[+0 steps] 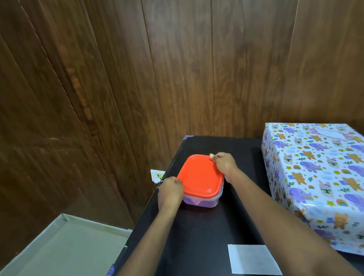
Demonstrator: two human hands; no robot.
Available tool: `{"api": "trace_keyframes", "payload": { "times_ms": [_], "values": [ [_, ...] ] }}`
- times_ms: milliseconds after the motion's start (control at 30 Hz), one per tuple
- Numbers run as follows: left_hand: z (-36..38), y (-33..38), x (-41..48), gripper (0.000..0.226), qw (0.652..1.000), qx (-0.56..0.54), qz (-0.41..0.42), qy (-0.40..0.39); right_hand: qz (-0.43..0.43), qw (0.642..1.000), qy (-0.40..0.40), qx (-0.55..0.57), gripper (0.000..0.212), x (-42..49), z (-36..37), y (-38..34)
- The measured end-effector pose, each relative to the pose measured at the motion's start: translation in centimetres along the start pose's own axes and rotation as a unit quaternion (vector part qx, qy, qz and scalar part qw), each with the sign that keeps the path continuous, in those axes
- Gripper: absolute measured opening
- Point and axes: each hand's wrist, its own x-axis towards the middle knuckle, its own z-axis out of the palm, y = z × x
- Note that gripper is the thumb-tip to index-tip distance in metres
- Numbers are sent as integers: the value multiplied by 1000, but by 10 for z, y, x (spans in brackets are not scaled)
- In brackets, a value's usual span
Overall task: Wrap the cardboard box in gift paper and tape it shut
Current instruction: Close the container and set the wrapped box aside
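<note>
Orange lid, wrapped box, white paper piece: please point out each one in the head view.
orange lid point(199, 176): head view, middle of its flat top.
wrapped box point(326, 163): head view, its patterned top face.
white paper piece point(251, 257): head view, centre of the sheet.

The wrapped box point(322, 174) runs off the right edge, its right side out of sight. What fills the tub point(200, 201) is only a purple blur through its cloudy wall. The left hand point(170, 190) grips the tub's near corner, fingertips tucked out of view below the lid point(199, 174); the right hand point(225, 163) hides the lid's far corner. The right forearm point(283, 217) covers a corner of the white strip point(249, 257) on the table point(201, 240). A white scrap point(156, 176) by the wall is too small to make out. The cardboard tray point(57, 251) is cut off at left and bottom
</note>
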Motion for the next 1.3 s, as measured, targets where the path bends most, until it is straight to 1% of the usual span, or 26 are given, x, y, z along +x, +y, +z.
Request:
{"api": "trace_keyframes", "payload": {
  "times_ms": [67, 167, 233, 300, 367, 433, 500, 567, 600, 667, 700, 767, 833, 900, 933, 1000, 1067, 1133, 1167, 1200, 1233, 1267, 1300],
  "values": [
    [0, 1, -3, 30, 1000, -19, -9, -7, 15, 1000, 0, -11, 28, -4, -2, 0],
    [4, 2, -7, 29, 999, -33, -23, -21, 47, 999, 18, -9, 42, -12, -6, -4],
    [7, 2, -8, 25, 996, -77, -41, -30, 67, 997, 26, 11, 45, -18, -10, -3],
    [8, 4, -10, 26, 985, -154, -74, -38, 86, 996, 24, 20, 48, -29, -16, -2],
    [7, 5, -12, 31, 968, -222, -105, -45, 112, 994, -1, 16, 52, -44, -22, -1],
    [9, 8, -16, 32, 955, -272, -111, -45, 142, 989, -44, 18, 54, -61, -28, 0],
    [13, 11, -24, 27, 947, -305, -96, -38, 157, 984, -80, 35, 54, -73, -29, 4],
    [17, 15, -33, 17, 937, -339, -76, -37, 158, 980, -88, 88, 50, -82, -30, 7],
    [17, 18, -38, 13, 927, -366, -71, -47, 156, 976, -84, 127, 48, -85, -30, 8],
    [18, 25, -46, 11, 901, -422, -59, -76, 137, 967, -75, 202, 46, -91, -30, 5],
    [19, 28, -51, 11, 892, -442, -52, -82, 123, 965, -62, 222, 47, -94, -30, 3],
    [23, 31, -60, 15, 883, -462, -35, -70, 86, 973, -10, 215, 51, -101, -28, 0],
    [27, 33, -64, 27, 881, -468, -26, -62, 37, 981, 57, 180, 56, -105, -25, 1],
    [27, 37, -67, 36, 869, -485, -58, -76, 7, 981, 111, 160, 61, -111, -24, 5],
    [26, 39, -68, 37, 863, -492, -76, -83, -1, 980, 121, 158, 61, -112, -24, 8],
    [26, 37, -67, 41, 866, -488, -77, -77, -13, 982, 109, 153, 59, -116, -25, 12],
    [25, 34, -65, 49, 877, -475, -49, -51, -24, 986, 85, 139, 61, -115, -27, 12],
    [21, 30, -60, 45, 909, -416, 1, -21, -15, 986, 79, 148, 70, -106, -36, 4],
    [18, 28, -57, 40, 926, -375, 31, -17, -4, 982, 70, 178, 75, -100, -42, -1],
    [14, 26, -56, 38, 936, -346, 57, -24, 8, 975, 53, 217, 78, -95, -50, -8],
    [10, 24, -55, 39, 939, -334, 78, -41, 21, 966, 35, 255, 77, -89, -58, -13],
    [7, 22, -54, 42, 937, -331, 95, -61, 29, 959, 31, 281, 72, -84, -64, -17],
    [5, 19, -53, 45, 934, -331, 109, -75, 32, 957, 46, 284, 63, -79, -67, -18]
  ]
}}
